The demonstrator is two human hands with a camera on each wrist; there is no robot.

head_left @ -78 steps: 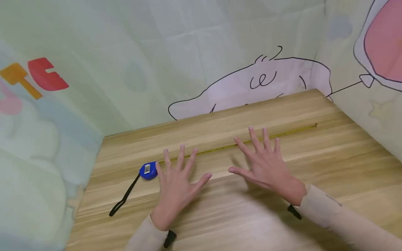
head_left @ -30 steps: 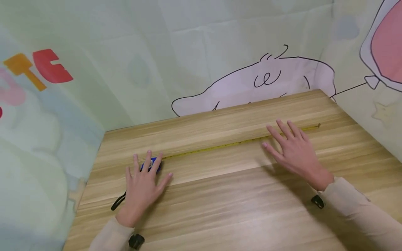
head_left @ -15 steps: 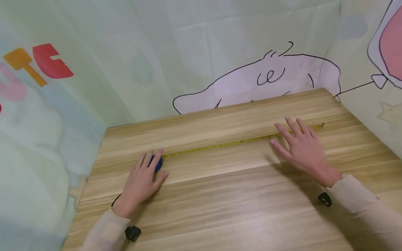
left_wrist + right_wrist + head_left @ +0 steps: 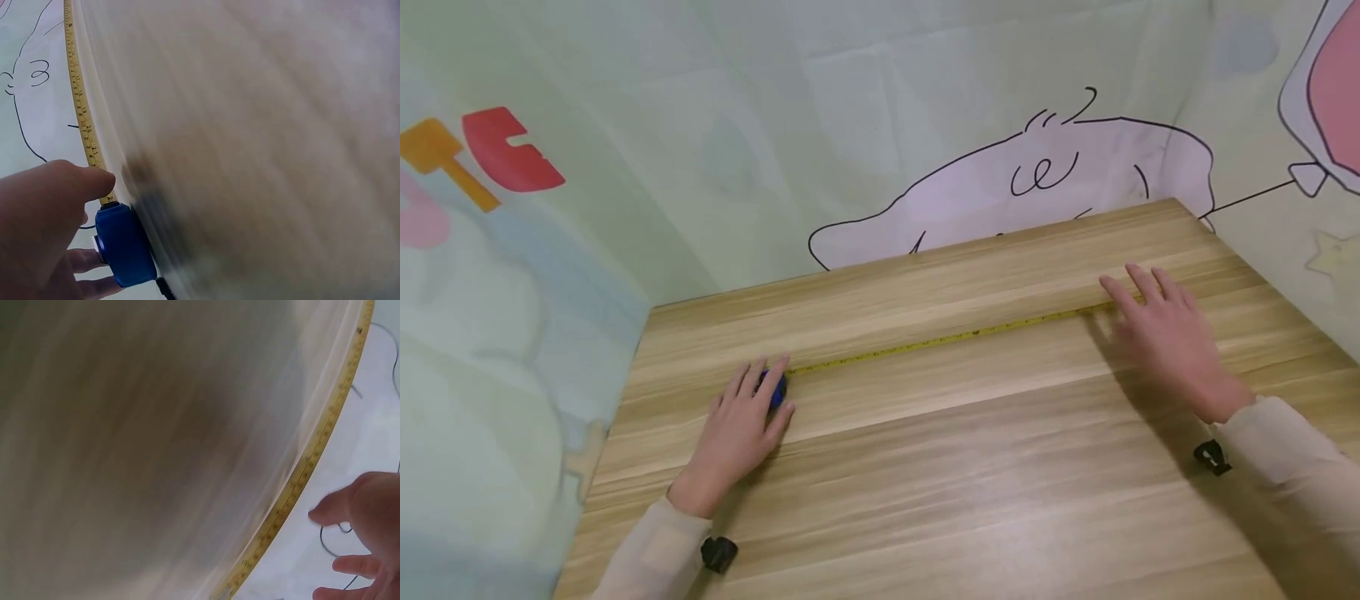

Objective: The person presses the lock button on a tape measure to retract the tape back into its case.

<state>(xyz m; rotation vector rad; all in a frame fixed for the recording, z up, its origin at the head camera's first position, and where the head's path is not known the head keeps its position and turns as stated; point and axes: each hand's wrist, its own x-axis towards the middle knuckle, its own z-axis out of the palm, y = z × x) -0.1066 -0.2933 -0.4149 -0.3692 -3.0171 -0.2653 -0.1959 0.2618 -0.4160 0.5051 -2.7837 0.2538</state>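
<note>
A tape measure with a blue case (image 4: 779,392) lies on the wooden tabletop (image 4: 925,475), its yellow blade (image 4: 917,344) drawn out to the right. Over the case is my left hand (image 4: 730,437), which partly covers it. In the left wrist view the thumb (image 4: 97,182) is near the blade's exit, and other fingers lie behind the case; firm contact is unclear. My right hand (image 4: 1176,342) hovers by the blade's far end, fingers loosely extended and holding nothing. In the head view it hides that end. The right wrist view shows the blade (image 4: 306,465) beside the fingers, apart from them.
A printed cloth backdrop (image 4: 760,125) with cartoon drawings stands behind the table's far edge and along both sides. Black wrist-camera mounts (image 4: 718,554) hang under the cuffs. The tape measure's black strap is hidden by the left hand in the head view.
My left hand has moved left from beside the blade onto the case, its thumb closing in slightly. The right hand has moved right along the blade to its far end.
</note>
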